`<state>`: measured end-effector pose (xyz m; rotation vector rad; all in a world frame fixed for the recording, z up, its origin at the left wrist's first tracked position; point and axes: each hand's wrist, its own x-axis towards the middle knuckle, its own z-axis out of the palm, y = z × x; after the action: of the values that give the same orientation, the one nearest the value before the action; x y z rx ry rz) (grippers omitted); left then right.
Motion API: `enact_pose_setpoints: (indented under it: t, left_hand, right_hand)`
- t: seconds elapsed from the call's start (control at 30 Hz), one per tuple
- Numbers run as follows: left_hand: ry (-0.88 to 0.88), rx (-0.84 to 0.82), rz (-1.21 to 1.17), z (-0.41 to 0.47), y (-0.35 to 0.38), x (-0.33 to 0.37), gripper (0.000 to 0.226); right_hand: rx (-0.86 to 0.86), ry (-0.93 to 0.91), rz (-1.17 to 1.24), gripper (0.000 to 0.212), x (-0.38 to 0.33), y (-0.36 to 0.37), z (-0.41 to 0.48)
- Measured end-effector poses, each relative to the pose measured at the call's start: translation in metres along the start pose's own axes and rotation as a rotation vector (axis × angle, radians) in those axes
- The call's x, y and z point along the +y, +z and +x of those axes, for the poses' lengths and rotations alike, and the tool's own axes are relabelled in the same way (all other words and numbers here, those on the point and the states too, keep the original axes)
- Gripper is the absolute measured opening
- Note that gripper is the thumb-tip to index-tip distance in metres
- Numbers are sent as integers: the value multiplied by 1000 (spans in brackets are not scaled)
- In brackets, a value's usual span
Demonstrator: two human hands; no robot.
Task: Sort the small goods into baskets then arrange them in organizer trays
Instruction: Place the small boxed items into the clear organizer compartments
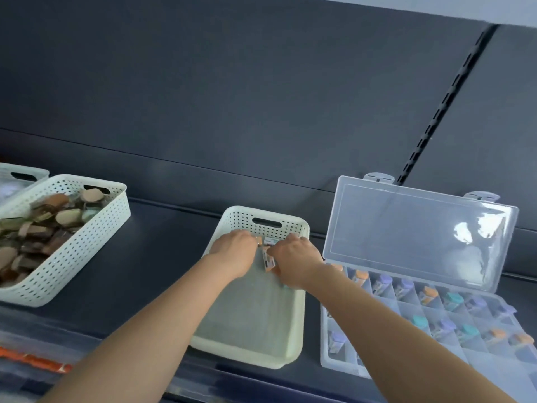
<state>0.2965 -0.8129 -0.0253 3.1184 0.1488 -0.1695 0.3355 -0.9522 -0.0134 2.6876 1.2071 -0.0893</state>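
Observation:
A pale perforated basket (293,330) sits in the middle of the dark shelf, nearly bare inside. Both hands reach into its far end. My left hand (232,253) curls down over small items I cannot make out. My right hand (293,261) is closed on a small labelled packet (268,260) with an orange end. To the right lies a clear organizer tray (328,356), its lid (418,228) propped open. Several of its compartments hold small goods with orange, purple and teal caps (453,298).
At the left a second white perforated basket (72,257) is full of brown, tan and greenish small goods. Another white basket (20,175) peeks out behind it. An orange strip (35,360) lies along the near left shelf edge. A slotted upright (447,103) runs up the dark back panel.

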Motion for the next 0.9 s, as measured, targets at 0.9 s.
enact_pose_setpoints:
  t: [0.9]
  left_hand:
    - [-74, 156, -686, -9, -19, -8, 23]
  right_hand:
    - [256, 115, 676, 15, 8, -18, -21]
